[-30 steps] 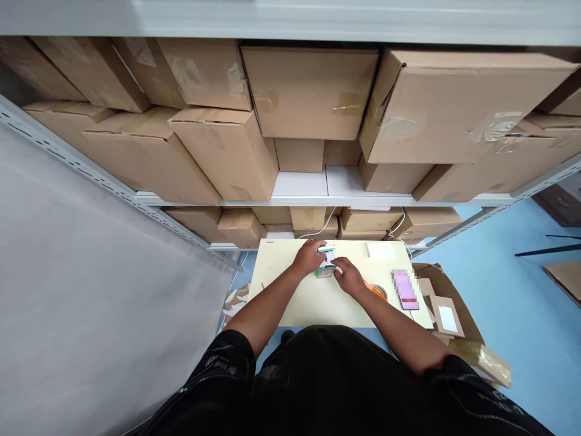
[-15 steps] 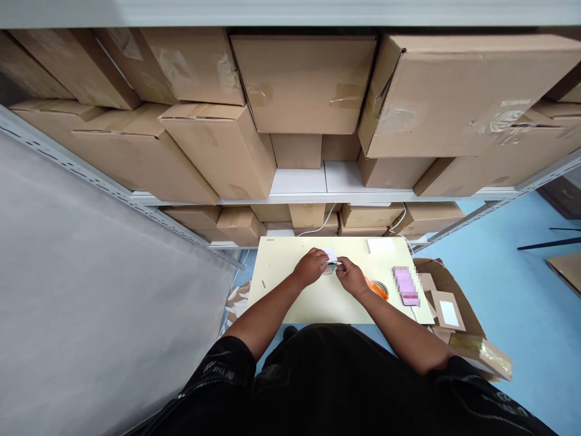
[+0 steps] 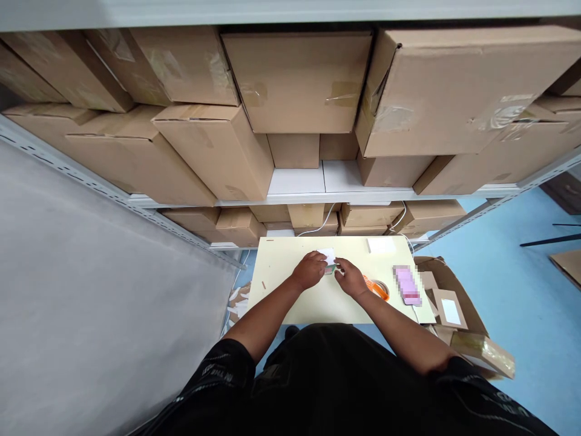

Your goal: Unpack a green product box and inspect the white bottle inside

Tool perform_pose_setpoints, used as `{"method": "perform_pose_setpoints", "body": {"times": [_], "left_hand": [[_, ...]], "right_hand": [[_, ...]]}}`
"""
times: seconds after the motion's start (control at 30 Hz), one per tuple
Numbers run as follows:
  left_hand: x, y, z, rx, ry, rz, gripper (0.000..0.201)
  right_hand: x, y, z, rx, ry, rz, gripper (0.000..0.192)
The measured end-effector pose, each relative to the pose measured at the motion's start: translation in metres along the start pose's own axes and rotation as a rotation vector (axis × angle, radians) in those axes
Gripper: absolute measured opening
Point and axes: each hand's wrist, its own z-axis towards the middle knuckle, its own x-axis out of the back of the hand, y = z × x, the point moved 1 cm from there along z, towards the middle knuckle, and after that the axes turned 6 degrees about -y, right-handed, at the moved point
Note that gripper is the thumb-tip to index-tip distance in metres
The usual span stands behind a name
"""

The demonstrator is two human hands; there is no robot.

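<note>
On the pale yellow table, my left hand (image 3: 310, 270) is closed over the left side of a small box-like item (image 3: 329, 269) with green and pinkish colours. A white paper piece (image 3: 325, 254) lies against its far side, partly under my left fingers. My right hand (image 3: 350, 278) is at the item's right edge, its thumb and index finger apart; whether they touch it is too small to tell. Just right of that hand lies an orange tape dispenser (image 3: 377, 289) with a roll in it, partly behind my wrist.
A phone with a pink, blurred screen (image 3: 407, 285) lies at the table's (image 3: 290, 306) right side. A white flat stack (image 3: 381, 245) is at the far right. Shelves with cardboard boxes (image 3: 299, 85) rise ahead. An open carton (image 3: 454, 278) holding smaller boxes stands right of the table.
My right thumb and index finger have parted from their pinch at the white edge. The white paper now lies flatter, with more of it showing. The view has shifted slightly.
</note>
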Motion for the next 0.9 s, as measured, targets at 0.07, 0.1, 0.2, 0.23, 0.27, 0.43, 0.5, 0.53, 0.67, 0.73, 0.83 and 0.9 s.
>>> {"method": "perform_pose_setpoints", "body": {"times": [0.07, 0.1, 0.2, 0.23, 0.27, 0.43, 0.5, 0.53, 0.67, 0.73, 0.83, 0.9], "left_hand": [[0.001, 0.002, -0.001, -0.002, -0.001, -0.017, 0.019], [0.0, 0.003, -0.002, -0.002, 0.01, -0.041, 0.017], [-0.008, 0.007, -0.011, 0.074, 0.151, -0.208, 0.031], [-0.014, 0.008, -0.016, 0.146, 0.229, -0.298, 0.044], [-0.021, 0.008, -0.022, 0.246, 0.307, -0.404, 0.057], [-0.071, 0.004, -0.049, 0.74, 0.287, -0.996, 0.086], [-0.088, 0.001, -0.052, 0.761, 0.197, -1.134, 0.089], [-0.094, 0.0, -0.052, 0.75, 0.169, -1.176, 0.09], [-0.104, -0.006, -0.051, 0.709, 0.172, -1.224, 0.089], [-0.099, -0.013, -0.054, 0.717, 0.2, -1.218, 0.089], [-0.083, -0.034, -0.064, 0.728, 0.232, -1.2, 0.083], [-0.07, -0.053, -0.073, 0.738, 0.267, -1.176, 0.077]], "right_hand": [[0.0, -0.001, 0.0, -0.014, 0.003, 0.007, 0.04], [0.0, -0.002, 0.0, -0.036, 0.003, 0.024, 0.04], [-0.002, 0.001, 0.001, -0.144, -0.024, 0.103, 0.044], [-0.004, 0.004, 0.002, -0.176, -0.051, 0.13, 0.045], [-0.006, 0.009, 0.002, -0.198, -0.085, 0.155, 0.047], [-0.03, 0.042, 0.006, -0.262, -0.172, 0.297, 0.062], [-0.041, 0.056, 0.008, -0.296, -0.153, 0.331, 0.061], [-0.047, 0.061, 0.009, -0.307, -0.14, 0.337, 0.061], [-0.066, 0.067, 0.013, -0.292, -0.11, 0.326, 0.064], [-0.075, 0.06, 0.019, -0.263, -0.124, 0.325, 0.065], [-0.09, 0.04, 0.038, -0.219, -0.162, 0.309, 0.065], [-0.104, 0.022, 0.055, -0.194, -0.183, 0.297, 0.065]]}}
